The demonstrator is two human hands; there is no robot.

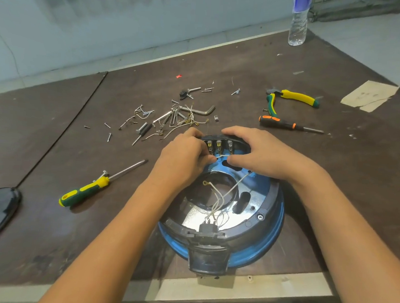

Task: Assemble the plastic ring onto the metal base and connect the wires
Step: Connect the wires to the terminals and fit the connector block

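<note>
The left hand (187,155) pinches a white wire (222,155) with curled fingers just below the row of terminals (218,144) on the far side of the plastic ring (267,203). The right hand (260,155) grips that same far edge, fingers curled over the top and thumb pressed inside. The dark ring sits on the blue metal base (276,232), which rests near the front edge of the brown tabletop (334,184); more loose wires (224,195) cross its open centre. A yellow-and-green screwdriver (90,188) lies to the left, scattered screws and hex keys (173,116) beyond, and pliers (290,98) far right.
</note>
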